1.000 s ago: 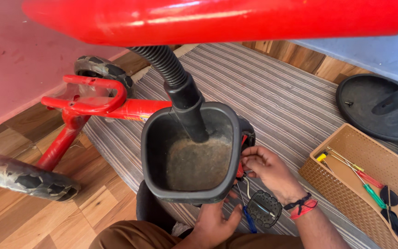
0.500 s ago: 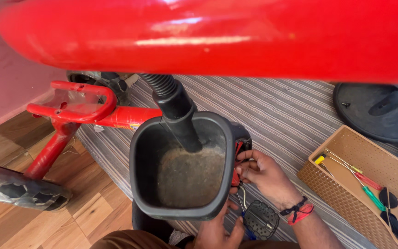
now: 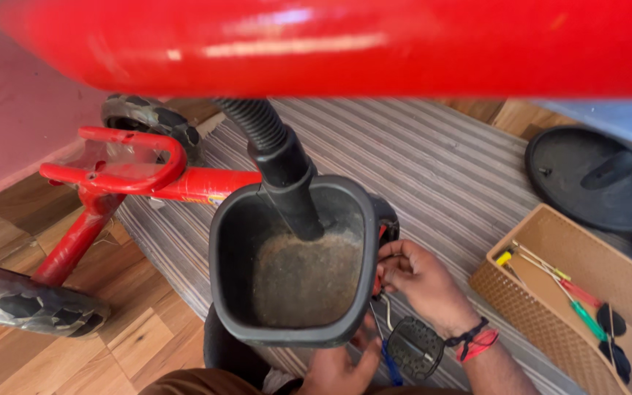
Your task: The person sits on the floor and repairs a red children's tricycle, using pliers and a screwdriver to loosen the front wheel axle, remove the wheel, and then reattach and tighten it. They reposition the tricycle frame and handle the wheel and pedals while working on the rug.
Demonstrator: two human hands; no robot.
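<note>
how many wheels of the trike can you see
2: one wheel lies at the lower left on the wood floor, another sits behind the red frame near the wall. A third may be hidden under the black basket.

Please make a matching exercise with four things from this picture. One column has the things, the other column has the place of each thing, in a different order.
Things:
1. black basket
2. right hand
3. woven tray
4. black pedal

Places:
A. on the striped mat, at the right, holding screwdrivers
B. on the tricycle front, below the red handlebar
C. at the basket's right side
D. low, between the two hands

Pairs: 1-B, 2-C, 3-A, 4-D
</note>
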